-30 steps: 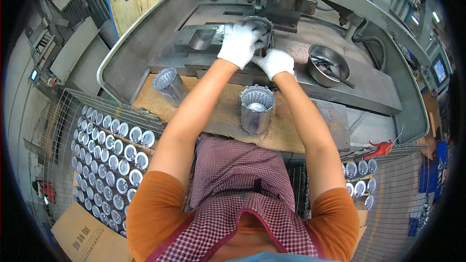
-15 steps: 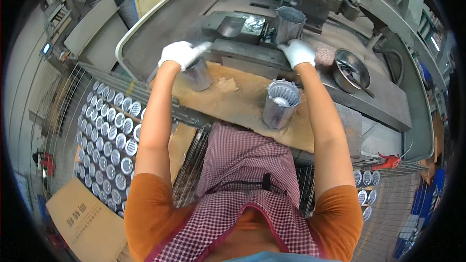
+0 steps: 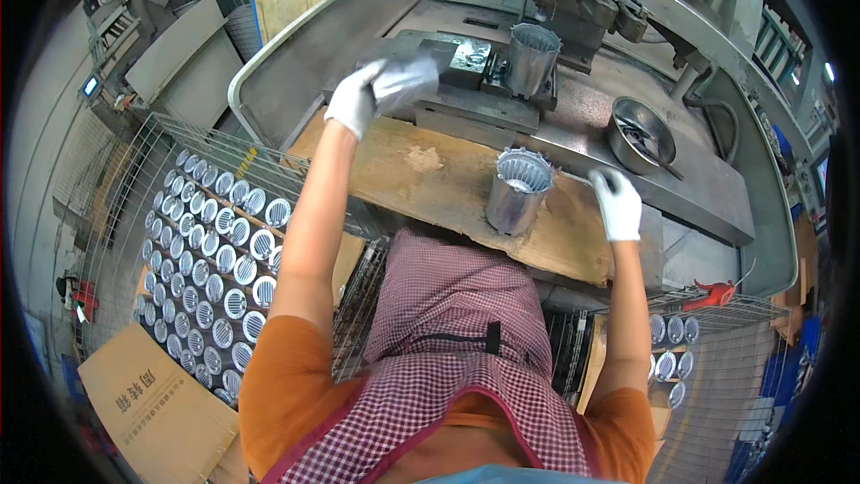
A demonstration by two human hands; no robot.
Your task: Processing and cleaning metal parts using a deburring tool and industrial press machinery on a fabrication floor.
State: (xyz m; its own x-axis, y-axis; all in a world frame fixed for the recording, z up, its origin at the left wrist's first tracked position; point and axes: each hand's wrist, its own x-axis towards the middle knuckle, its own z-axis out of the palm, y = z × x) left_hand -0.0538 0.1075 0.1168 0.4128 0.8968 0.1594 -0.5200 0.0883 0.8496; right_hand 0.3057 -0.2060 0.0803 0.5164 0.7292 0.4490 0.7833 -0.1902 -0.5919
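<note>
My left hand (image 3: 356, 100), in a white glove, is closed on a finned metal cylinder (image 3: 405, 83). The cylinder is tipped on its side in the air, blurred by motion, over the near left of the machine bed. My right hand (image 3: 618, 204), also gloved, hovers above the right end of the wooden board (image 3: 394, 170) with curled fingers. A thin pale strip lies by its fingertips; whether it is held cannot be made out. A second finned cylinder (image 3: 518, 197) stands upright on the board between my hands. A third finned cylinder (image 3: 533, 61) stands upright in the machine's fixture (image 3: 497, 81).
A steel bowl (image 3: 641, 134) with tools in it sits on the bed at right. Spindle heads (image 3: 573, 2) hang above the far side. Stacked cylinders (image 3: 202, 251) fill a wire cage at left; more stand at lower right. A red-handled tool (image 3: 712, 296) hangs at the right edge.
My left hand has lifted the left cylinder off the board and tipped it, moving up and right. My right hand has moved from beside the fixture's cylinder back toward me and right.
</note>
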